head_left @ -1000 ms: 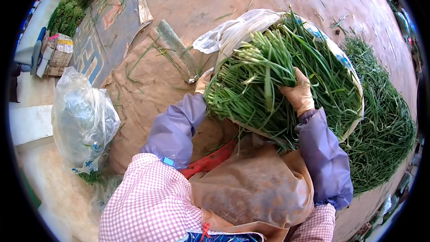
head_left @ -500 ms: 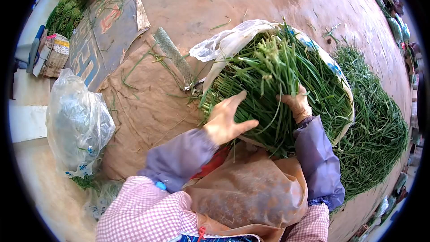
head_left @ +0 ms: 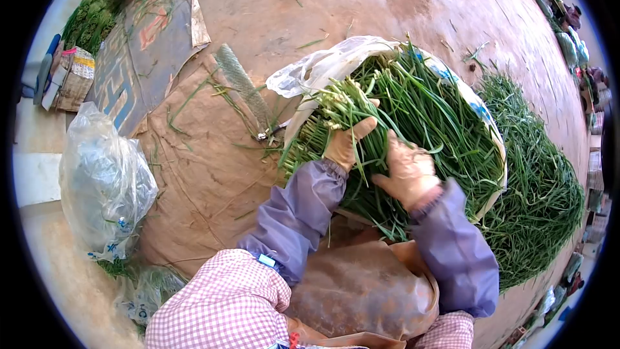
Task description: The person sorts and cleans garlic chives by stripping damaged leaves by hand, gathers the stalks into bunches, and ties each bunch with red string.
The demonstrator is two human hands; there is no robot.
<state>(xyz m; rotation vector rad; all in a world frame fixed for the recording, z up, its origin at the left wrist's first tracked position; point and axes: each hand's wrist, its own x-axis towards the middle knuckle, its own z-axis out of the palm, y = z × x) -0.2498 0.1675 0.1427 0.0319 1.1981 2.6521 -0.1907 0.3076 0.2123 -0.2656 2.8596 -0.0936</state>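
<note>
My left hand is closed around a bunch of chive-like green stalks, near its pale cut ends, which point up and left. My right hand lies over the leafy side of that bunch, thumb and fingers apart. Both hands are above a larger heap of the same greens, piled with many cut ends toward the left. A white plastic bag is spread open around this heap, its rim folded back. The fingertips of my left hand are partly hidden behind the stalks.
Loose green leaves form a large pile on the right. A clear plastic bag stands at left, beside a brown ground sheet. A worn woven strip and flattened printed sacking lie farther up. A brown apron covers my lap.
The bunch that my right hand held upright now leans left, in my left hand's grasp. My left hand has closed; my right hand has opened and shifted slightly left and down.
</note>
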